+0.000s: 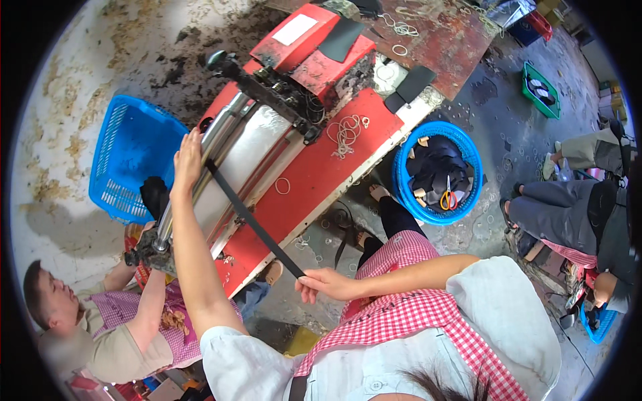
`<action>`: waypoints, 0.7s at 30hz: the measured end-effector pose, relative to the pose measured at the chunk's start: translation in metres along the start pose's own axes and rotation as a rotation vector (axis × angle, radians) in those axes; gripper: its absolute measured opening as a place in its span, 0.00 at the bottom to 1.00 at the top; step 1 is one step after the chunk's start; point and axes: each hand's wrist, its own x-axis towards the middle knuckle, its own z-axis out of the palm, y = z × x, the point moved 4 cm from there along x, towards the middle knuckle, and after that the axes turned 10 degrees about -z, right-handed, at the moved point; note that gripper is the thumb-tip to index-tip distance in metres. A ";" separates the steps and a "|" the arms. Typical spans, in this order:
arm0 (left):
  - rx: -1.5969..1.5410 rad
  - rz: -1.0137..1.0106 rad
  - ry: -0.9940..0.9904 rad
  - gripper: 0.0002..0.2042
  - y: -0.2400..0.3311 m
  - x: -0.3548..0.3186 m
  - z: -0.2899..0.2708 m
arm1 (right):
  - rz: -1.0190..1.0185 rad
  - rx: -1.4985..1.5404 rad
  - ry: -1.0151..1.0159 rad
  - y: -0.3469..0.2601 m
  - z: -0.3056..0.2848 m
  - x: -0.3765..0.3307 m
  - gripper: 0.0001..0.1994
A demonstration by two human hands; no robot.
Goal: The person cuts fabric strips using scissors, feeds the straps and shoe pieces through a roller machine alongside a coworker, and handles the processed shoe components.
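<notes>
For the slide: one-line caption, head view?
Left hand and right hand stretch a black rubber strip across a red cutting machine.

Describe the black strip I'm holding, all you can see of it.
The strip is a long, narrow, flat black band, rubber-like by its look. It runs taut and straight on a slant from the left hand, which presses its upper end near the machine's metal roller, down to the right hand, which pinches its lower end. Between them it crosses above the red table. No tears show.
</notes>
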 end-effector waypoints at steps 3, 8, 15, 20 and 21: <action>0.085 -0.020 0.036 0.23 -0.004 -0.008 -0.001 | 0.000 0.013 -0.009 0.003 0.003 -0.004 0.15; 0.233 0.021 0.608 0.19 0.022 -0.068 -0.014 | 0.014 0.011 -0.028 0.009 0.005 -0.014 0.14; -1.587 -0.359 0.112 0.13 0.064 -0.253 0.094 | 0.126 -0.071 -0.125 -0.003 -0.016 -0.025 0.14; -2.153 -0.400 -0.265 0.14 0.112 -0.300 0.093 | 0.315 -0.354 -0.531 0.023 -0.041 -0.045 0.17; -2.210 -0.376 -0.203 0.14 0.113 -0.304 0.085 | 0.399 -0.510 -0.653 0.030 -0.048 -0.052 0.19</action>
